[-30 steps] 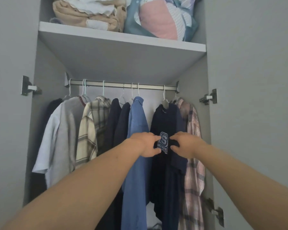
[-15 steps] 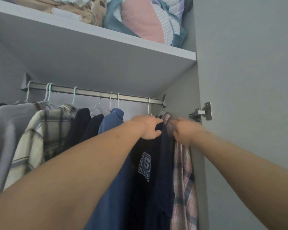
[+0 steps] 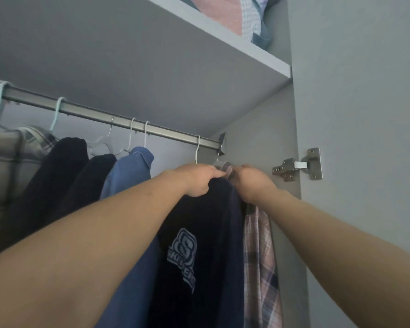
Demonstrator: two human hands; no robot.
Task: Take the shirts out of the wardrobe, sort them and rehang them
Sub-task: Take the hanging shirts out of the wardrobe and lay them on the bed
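Observation:
Several shirts hang on hangers from a metal rail [image 3: 85, 112] inside the wardrobe. My left hand [image 3: 197, 181] grips the top of a dark navy shirt [image 3: 206, 233] with a pale logo, just under its white hanger hook [image 3: 197, 147]. My right hand [image 3: 252, 183] grips the shoulder of a pink plaid shirt [image 3: 258, 252] at the far right end, close to the side wall. A blue shirt [image 3: 126, 176], two dark garments [image 3: 57, 166] and a plaid shirt [image 3: 7, 157] hang further left.
A grey shelf [image 3: 223, 41] sits right above the rail and carries folded bedding [image 3: 249, 17]. The wardrobe's side wall [image 3: 265, 138] and a metal door hinge [image 3: 298, 165] stand just right of my right hand.
Both hands have risen from the navy shirt's chest logo to the shoulders near the rail. My right hand has shifted onto the pink plaid shirt. The view has tilted up and closer.

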